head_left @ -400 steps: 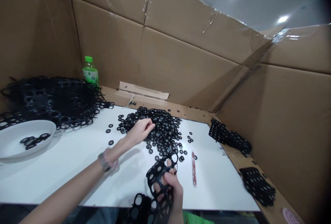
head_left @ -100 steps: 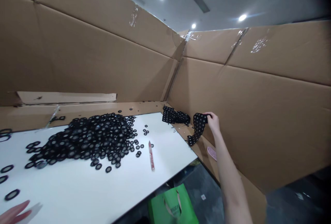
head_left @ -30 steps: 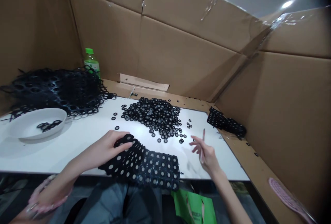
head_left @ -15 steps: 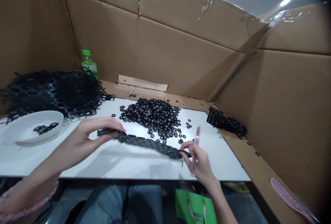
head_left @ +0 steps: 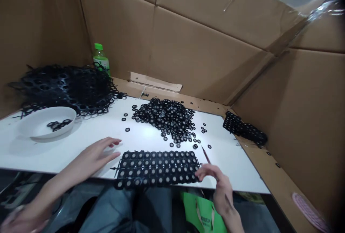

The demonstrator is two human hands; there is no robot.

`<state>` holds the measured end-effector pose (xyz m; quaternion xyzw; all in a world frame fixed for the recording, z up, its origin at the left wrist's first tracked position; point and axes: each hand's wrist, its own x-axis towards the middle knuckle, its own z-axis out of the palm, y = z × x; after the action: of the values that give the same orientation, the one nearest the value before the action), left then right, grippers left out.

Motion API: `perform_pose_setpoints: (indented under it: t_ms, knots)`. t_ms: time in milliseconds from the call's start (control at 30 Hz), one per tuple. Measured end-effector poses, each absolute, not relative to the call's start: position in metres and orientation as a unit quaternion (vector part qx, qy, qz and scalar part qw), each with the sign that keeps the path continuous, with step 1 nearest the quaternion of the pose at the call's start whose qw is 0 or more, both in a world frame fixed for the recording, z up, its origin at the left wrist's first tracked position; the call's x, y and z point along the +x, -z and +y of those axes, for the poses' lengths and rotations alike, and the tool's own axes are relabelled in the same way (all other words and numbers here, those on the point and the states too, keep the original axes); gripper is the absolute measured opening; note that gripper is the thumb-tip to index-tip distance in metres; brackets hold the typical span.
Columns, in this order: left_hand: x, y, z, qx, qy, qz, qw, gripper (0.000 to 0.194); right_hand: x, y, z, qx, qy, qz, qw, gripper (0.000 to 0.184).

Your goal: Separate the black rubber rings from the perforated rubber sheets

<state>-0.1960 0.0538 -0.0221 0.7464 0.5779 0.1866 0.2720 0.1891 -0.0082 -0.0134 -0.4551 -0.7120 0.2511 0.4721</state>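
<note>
A black sheet of joined rubber rings with pale round centres (head_left: 157,170) lies flat at the table's front edge, its lower rim slightly over it. My left hand (head_left: 101,154) is just off the sheet's left end, thumb and fingers apart, holding nothing. At the right end, my right hand (head_left: 215,180) has its fingertips at the sheet's corner. A slim pen-like tool with a dark pointed tip (head_left: 206,154) sticks up out of that hand; its lower part is hidden. Behind the sheet rises a heap of loose black rings (head_left: 167,116).
A white bowl (head_left: 29,127) with a few black rings stands left, before a tangled pile of black ring webbing (head_left: 67,85) and a green-capped bottle (head_left: 101,60). More black sheets (head_left: 242,128) lie right. Cardboard walls (head_left: 205,46) enclose the table. A green bag (head_left: 198,211) hangs below.
The sheet, held up between both hands before, now lies flat on the table. My left hand has let go and moved off it. The view has shifted slightly.
</note>
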Motion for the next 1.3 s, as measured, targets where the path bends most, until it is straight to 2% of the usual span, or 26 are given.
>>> perform_pose_setpoints:
  t_ms: [33,100,133,233,367,433,500,600,833,1033,1133,1300]
  knots:
    - [-0.187,0.023,0.055,0.745,-0.188,0.586,0.259,0.044,0.178,0.005,0.0,-0.445,-0.277,-0.674,0.521,0.054]
    - [-0.169,0.024,0.057,0.757,-0.173,0.586,0.233,0.04,0.148,-0.011,0.022,-0.412,-0.354,-0.593,0.595,0.056]
    - [-0.161,0.026,0.056,0.765,-0.163,0.583,0.221,0.037,0.131,-0.017,0.033,-0.395,-0.4,-0.55,0.618,0.051]
    - [-0.147,0.029,0.052,0.774,-0.154,0.577,0.209,0.025,0.082,-0.02,0.065,-0.369,-0.496,-0.421,0.664,0.015]
    - [-0.148,0.031,0.049,0.77,-0.171,0.566,0.242,0.013,0.042,0.004,0.091,-0.356,-0.547,-0.247,0.716,0.036]
    - [-0.153,0.033,0.05,0.751,-0.184,0.576,0.265,0.011,0.033,0.02,0.097,-0.369,-0.558,-0.221,0.71,0.031]
    - [-0.159,0.035,0.051,0.727,-0.192,0.585,0.304,0.017,0.03,0.035,0.101,-0.384,-0.56,-0.22,0.7,0.025]
    - [-0.166,0.034,0.054,0.729,-0.168,0.568,0.344,0.019,0.031,0.046,0.106,-0.405,-0.553,-0.225,0.693,0.026]
    - [-0.157,0.025,0.086,0.753,-0.192,0.545,0.315,0.024,0.017,0.034,0.121,-0.43,-0.505,-0.289,0.691,0.028]
    - [-0.164,0.033,0.104,0.746,-0.181,0.532,0.357,0.03,-0.011,0.05,0.113,-0.456,-0.507,-0.402,0.611,0.027]
    - [-0.171,0.037,0.102,0.757,-0.188,0.524,0.341,0.032,-0.013,0.057,0.108,-0.467,-0.487,-0.473,0.567,0.029]
    - [-0.175,0.041,0.097,0.767,-0.206,0.522,0.311,0.031,-0.011,0.06,0.107,-0.492,-0.429,-0.533,0.538,0.028]
